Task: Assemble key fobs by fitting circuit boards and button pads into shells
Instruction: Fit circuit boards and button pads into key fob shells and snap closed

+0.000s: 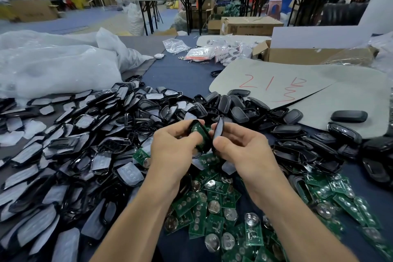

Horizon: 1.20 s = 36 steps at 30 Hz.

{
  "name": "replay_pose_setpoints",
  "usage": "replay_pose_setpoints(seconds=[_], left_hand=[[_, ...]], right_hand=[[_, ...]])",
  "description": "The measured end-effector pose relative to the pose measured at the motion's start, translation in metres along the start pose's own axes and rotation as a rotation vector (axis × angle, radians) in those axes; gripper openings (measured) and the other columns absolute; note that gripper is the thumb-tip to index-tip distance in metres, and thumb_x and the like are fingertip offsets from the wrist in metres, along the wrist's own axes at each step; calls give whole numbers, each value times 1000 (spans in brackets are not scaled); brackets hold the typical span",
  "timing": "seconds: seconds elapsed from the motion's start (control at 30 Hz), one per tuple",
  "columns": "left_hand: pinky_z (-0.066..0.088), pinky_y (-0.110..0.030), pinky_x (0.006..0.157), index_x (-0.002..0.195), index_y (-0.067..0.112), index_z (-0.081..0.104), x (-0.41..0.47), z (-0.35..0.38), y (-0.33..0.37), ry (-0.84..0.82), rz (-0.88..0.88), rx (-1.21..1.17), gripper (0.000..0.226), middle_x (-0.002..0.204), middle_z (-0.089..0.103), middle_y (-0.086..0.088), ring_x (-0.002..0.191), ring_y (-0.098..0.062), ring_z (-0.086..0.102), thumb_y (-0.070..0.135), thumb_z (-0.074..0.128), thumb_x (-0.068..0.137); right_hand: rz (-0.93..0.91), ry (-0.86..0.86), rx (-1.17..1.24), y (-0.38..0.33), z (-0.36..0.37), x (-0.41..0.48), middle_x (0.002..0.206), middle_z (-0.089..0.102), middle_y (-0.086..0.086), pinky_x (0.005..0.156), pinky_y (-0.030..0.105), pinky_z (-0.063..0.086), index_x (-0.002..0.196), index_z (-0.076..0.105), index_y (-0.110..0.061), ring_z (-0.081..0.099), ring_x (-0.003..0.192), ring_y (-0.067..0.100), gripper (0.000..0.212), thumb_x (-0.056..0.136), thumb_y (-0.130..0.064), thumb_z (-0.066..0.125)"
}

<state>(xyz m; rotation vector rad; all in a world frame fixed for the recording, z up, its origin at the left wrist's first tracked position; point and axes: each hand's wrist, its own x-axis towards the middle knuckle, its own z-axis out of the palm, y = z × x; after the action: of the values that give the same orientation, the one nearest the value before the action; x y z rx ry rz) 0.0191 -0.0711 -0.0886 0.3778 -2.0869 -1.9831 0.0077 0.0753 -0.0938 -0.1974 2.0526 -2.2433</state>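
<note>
Above the board pile (214, 208): left hand (174, 147) grips shell half (195, 122) carrying a green board (198, 132); right hand (242, 149) pinches a second shell half (219, 128).

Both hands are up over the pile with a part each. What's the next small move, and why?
Probably turn the black plastic cover half pinched in the right hand to face the other part and press them together. The left hand grips a black shell half with a green circuit board already in it, and the two halves sit just apart.
</note>
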Motion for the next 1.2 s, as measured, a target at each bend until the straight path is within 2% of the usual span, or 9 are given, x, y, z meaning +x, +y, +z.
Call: replay_pose_setpoints(seconds=[0.13, 0.27, 0.47, 0.57, 0.63, 0.77, 0.87, 1.07, 1.2], left_hand=[[66, -42, 78, 82, 47, 82, 0, -3, -2, 59, 0, 61, 32, 79, 80, 9, 73, -14, 77, 16, 84, 72], [65, -46, 80, 76, 59, 77, 0, -2, 1, 61, -2, 90, 33, 78, 79, 13, 74, -12, 78, 32, 81, 58], [65, -41, 79, 88, 45, 82, 1, -3, -1, 55, 10, 145, 30, 80, 79, 15, 76, -9, 78, 32, 83, 61], [63, -30, 69, 75, 57, 77, -2, -1, 0, 65, 73, 232, 29, 74, 75, 26, 69, 2, 74, 30, 88, 69], [64, -32, 71, 86, 46, 82, -1, -2, -3, 30, 78, 239, 25, 78, 78, 20, 73, -1, 76, 25, 89, 74], [65, -32, 72, 109, 22, 81, 2, -5, -5, -136, -10, 28, 33, 92, 82, -3, 82, -19, 79, 0, 81, 84], [63, -26, 68, 103, 32, 81, 1, -8, -4, -260, -13, -51, 42, 94, 81, -7, 81, -20, 79, -6, 79, 85], [63, -31, 69, 110, 33, 81, 4, -11, -7, -318, 28, 70, 51, 92, 81, -7, 75, -23, 78, -7, 85, 78], [61, -29, 65, 104, 40, 82, 3, -11, -7, -267, 81, 140, 53, 85, 81, -1, 73, -21, 78, 1, 92, 70]], right_hand=[[-52, -22, -110, 4, 1, 0, 98, 80, -14, 95, 39, 59, 94, 79, -43, 75, 97, 7, 36, 90, -7, 74], [-106, -32, -277, 7, -3, 0, 95, 78, -24, 84, 29, 57, 99, 75, -52, 74, 91, 0, 38, 87, -16, 74], [-127, -20, -378, 10, -5, 0, 90, 76, -27, 67, 17, 53, 101, 75, -48, 73, 83, -4, 32, 86, -20, 77], [-171, -4, -413, 11, -4, 0, 87, 74, -32, 70, 5, 50, 94, 76, -48, 70, 87, -11, 31, 83, -19, 80], [-197, 10, -440, 10, -4, -1, 86, 72, -37, 74, -2, 44, 86, 72, -53, 68, 88, -16, 39, 79, -15, 82], [-238, 49, -456, 9, -6, 1, 84, 73, -35, 74, 3, 50, 79, 71, -59, 69, 87, -13, 48, 76, -13, 86], [-252, 52, -475, 6, -10, 1, 84, 73, -35, 69, 16, 59, 80, 71, -61, 70, 87, -13, 46, 77, -17, 86], [-194, 18, -578, 7, -18, 2, 96, 76, -25, 79, 3, 50, 113, 78, -39, 65, 94, -16, 46, 73, -20, 88], [-228, -19, -605, 0, -19, 1, 74, 66, -39, 75, 1, 49, 102, 61, -67, 65, 90, -17, 63, 73, -17, 87]])
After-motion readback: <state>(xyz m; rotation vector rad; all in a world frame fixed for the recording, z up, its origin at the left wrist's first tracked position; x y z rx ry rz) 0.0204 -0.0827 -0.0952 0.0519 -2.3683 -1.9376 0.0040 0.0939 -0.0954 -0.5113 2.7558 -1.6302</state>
